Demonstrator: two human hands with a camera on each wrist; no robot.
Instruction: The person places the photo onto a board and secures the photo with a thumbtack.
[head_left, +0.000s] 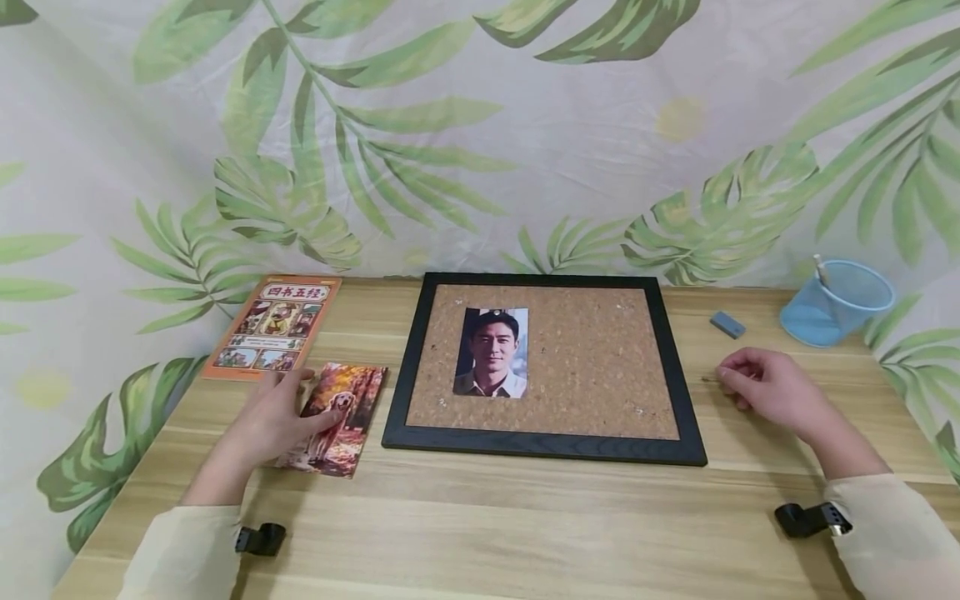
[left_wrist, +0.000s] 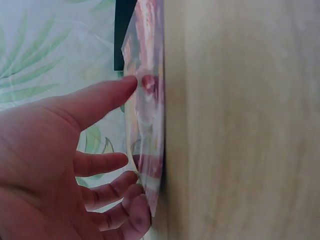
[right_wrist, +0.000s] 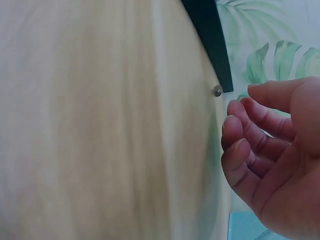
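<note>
My left hand (head_left: 279, 417) lies over a photo of a golden dog among autumn leaves (head_left: 351, 425). Its thumb (left_wrist: 117, 95) reaches onto the picture, while the other fingers bend loosely by the edge. To the right, my right hand (head_left: 768, 390) is low over the table, thumb and fingertips close beside a small metal push pin (right_wrist: 216, 90). A gap shows between pin and fingertips in the right wrist view. Between the hands lies a black-framed cork board (head_left: 600, 367), with a portrait photo of a person (head_left: 491, 358) pinned on its left half.
An orange picture booklet (head_left: 273, 329) lies behind my left hand. Beyond the right hand are a blue-grey eraser (head_left: 727, 324) and a blue mesh pen cup (head_left: 832, 308) holding a pencil-like stick. A leaf-print cloth (head_left: 465, 167) hangs along the table's back edge.
</note>
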